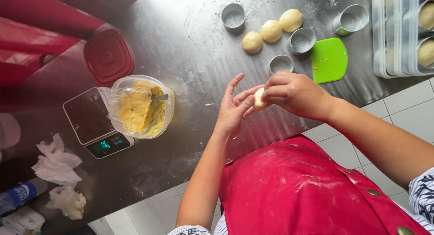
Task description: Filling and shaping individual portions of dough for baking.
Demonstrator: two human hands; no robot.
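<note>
A small pale dough piece sits between my two hands above the steel table. My left hand cups it from below with fingers spread upward. My right hand pinches it from the right with curled fingers. Three round dough balls lie in a row on the table beyond my hands. Several small round metal moulds stand around them.
A clear tub of yellow filling rests on a digital scale, its red lid behind. A green scraper lies right. A tray with filled moulds stands far right. Crumpled tissues and a bottle lie left.
</note>
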